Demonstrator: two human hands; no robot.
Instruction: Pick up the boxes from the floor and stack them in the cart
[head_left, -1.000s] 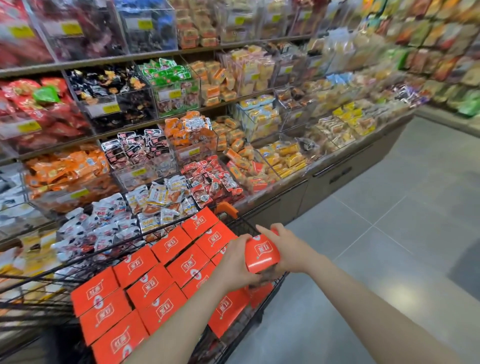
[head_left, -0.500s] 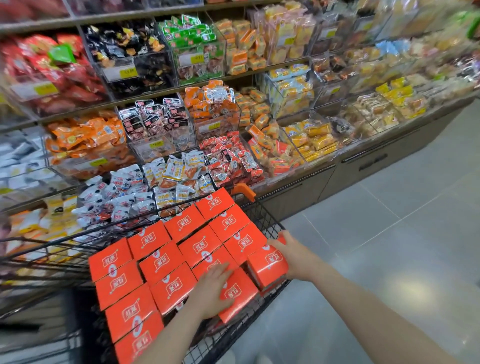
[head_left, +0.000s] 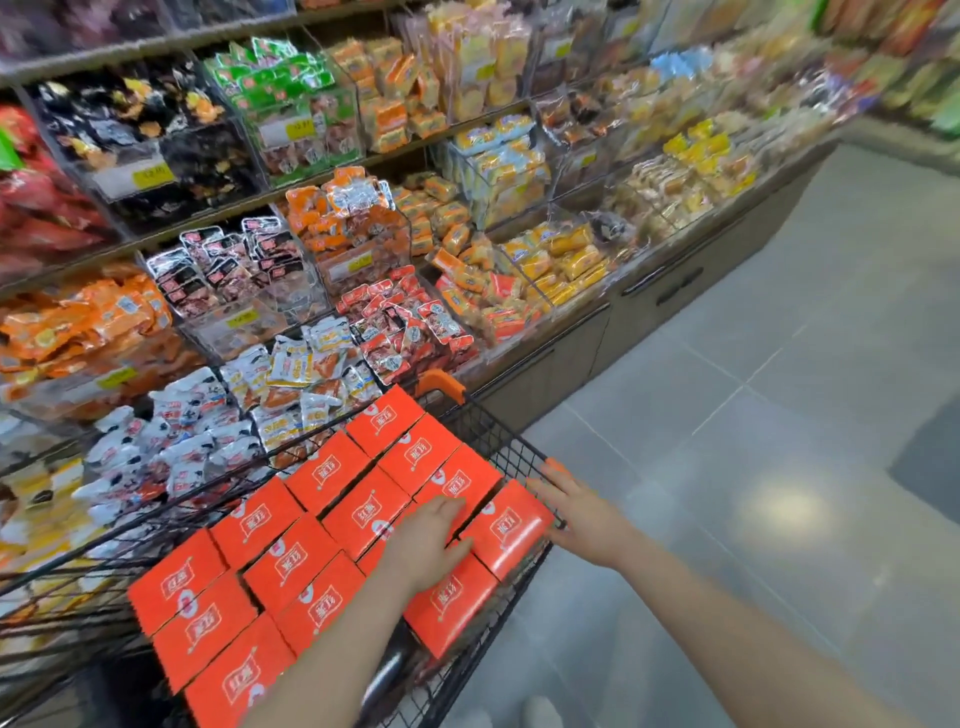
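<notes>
Several orange boxes (head_left: 291, 564) with white labels lie in tight rows on top of the black wire cart (head_left: 493, 441). One orange box (head_left: 511, 525) sits tilted at the cart's right edge. My right hand (head_left: 576, 506) presses flat against that box's outer side, fingers straight along the cart's rim. My left hand (head_left: 431, 540) rests palm down on the boxes just left of it, fingers extended. A further box (head_left: 447, 605) lies lower, under my left wrist.
Shelves of bagged snacks (head_left: 322, 291) in clear bins run along the left and back, close behind the cart. An orange cart handle corner (head_left: 439, 382) sticks up at the far end. Grey tiled floor (head_left: 753, 467) spreads to the right.
The box I held up in both hands has come down onto the cart's right edge. My left hand let go and lies on the neighbouring boxes; my right hand flattened against the box's side.
</notes>
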